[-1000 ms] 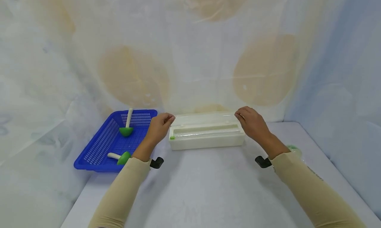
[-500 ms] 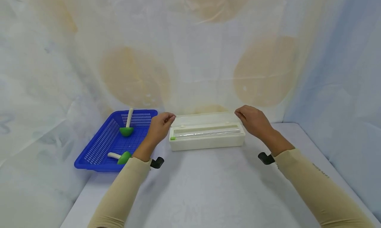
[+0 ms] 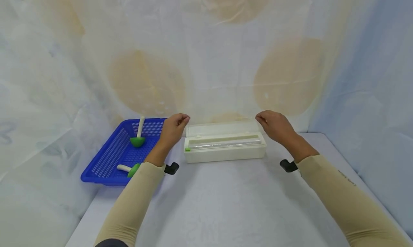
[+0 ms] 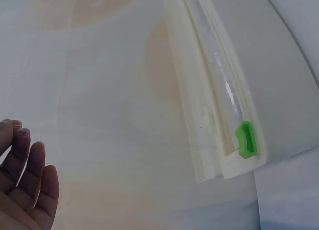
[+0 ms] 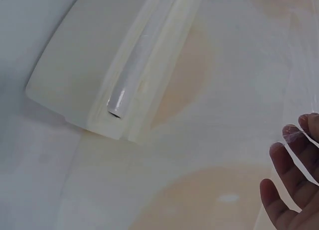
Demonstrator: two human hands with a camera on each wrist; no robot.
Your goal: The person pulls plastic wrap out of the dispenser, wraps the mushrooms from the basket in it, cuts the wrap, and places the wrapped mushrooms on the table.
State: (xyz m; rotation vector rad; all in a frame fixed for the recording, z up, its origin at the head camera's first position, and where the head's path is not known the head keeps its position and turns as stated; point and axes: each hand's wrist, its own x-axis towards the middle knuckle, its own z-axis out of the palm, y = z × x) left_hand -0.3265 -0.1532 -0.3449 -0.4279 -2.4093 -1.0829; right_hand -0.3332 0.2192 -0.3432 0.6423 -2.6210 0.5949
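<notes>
A white cling film dispenser [image 3: 226, 154] stands at the back of the table, its lid [image 3: 222, 128] tipped up behind it. Inside lies a roll of clear film [image 3: 229, 143]; a green slide cutter [image 4: 246, 140] sits at the left end. Above the box's left end, my left hand [image 3: 172, 130] pinches a corner of cling film between thumb and fingertips. My right hand [image 3: 278, 129] pinches the other side above the right end. The cling film [image 5: 295, 134] shows as creases at the right fingertips; most of its sheet is too transparent to trace.
Left of the dispenser stands a blue plastic basket [image 3: 108, 157]. Two green ladles with white handles lie in it, an upper ladle [image 3: 137, 142] and a lower ladle [image 3: 133, 171], partly behind the left sleeve. Patterned sheeting [image 3: 219, 60] encloses the table's back and sides.
Both hands have risen a little above the dispenser, the left one more clearly, keeping their pinch. Dispenser, basket and ladles stay in place.
</notes>
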